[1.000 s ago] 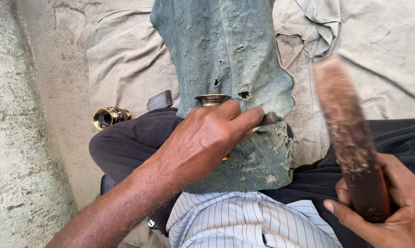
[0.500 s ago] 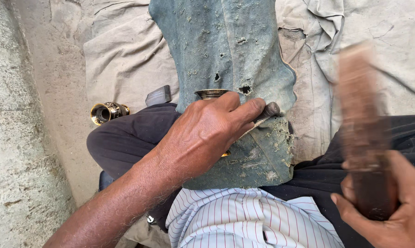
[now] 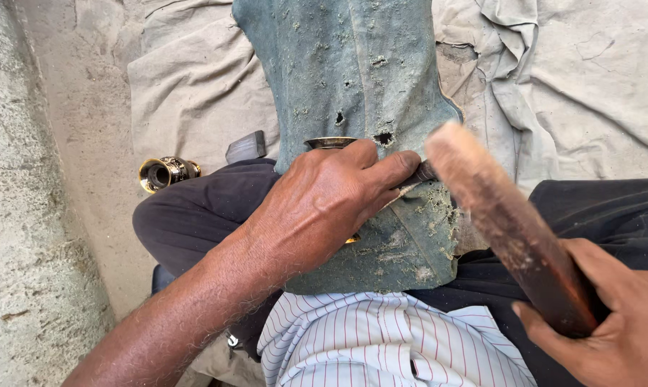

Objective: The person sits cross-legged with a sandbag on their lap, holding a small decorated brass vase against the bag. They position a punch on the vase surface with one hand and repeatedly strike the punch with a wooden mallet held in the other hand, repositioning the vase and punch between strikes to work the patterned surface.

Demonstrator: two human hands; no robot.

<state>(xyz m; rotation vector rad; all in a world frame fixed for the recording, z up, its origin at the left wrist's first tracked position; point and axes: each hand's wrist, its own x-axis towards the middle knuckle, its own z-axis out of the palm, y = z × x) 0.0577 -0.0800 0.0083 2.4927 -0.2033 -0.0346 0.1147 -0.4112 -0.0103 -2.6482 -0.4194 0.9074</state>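
- Swung down since before, the wooden block (image 3: 514, 229) now meets the brass piece (image 3: 331, 143).
- Right hand (image 3: 611, 322) grips block; left hand (image 3: 324, 204) clamps brass on the blue-green cloth (image 3: 352, 79).
- Mid-strike; next blow needs steady hold.

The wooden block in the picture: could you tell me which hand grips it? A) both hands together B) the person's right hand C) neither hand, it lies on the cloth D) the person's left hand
B: the right hand wraps the lower end of the wooden block, while the left hand presses down on a brass piece over the worn blue-green pad.
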